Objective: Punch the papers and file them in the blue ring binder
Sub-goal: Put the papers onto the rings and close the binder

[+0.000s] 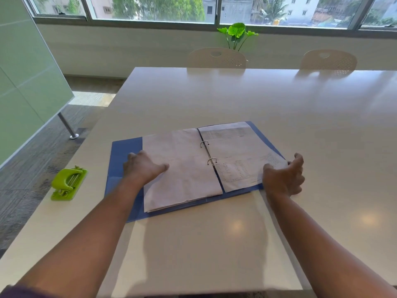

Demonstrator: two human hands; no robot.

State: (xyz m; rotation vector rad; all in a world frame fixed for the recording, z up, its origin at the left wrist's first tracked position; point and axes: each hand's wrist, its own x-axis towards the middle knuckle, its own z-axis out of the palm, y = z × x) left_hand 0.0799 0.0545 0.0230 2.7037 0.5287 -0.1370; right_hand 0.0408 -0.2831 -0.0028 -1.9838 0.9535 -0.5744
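Observation:
The blue ring binder (123,151) lies open flat on the white table, its two metal rings (208,153) closed through the sheets. A stack of blank-backed papers (189,168) covers its left half and a printed sheet (236,155) its right half. My left hand (142,166) rests on the left stack's edge, thumb stretched onto the paper. My right hand (284,176) grips the printed sheet's right edge with curled fingers. A green hole punch (68,183) sits by the table's left edge, away from both hands.
The white table (236,100) stretches far back and to the right. Two pale chairs (217,58) stand at its far side, with a green plant (237,34) behind them under the windows. A green partition (25,82) stands on the left.

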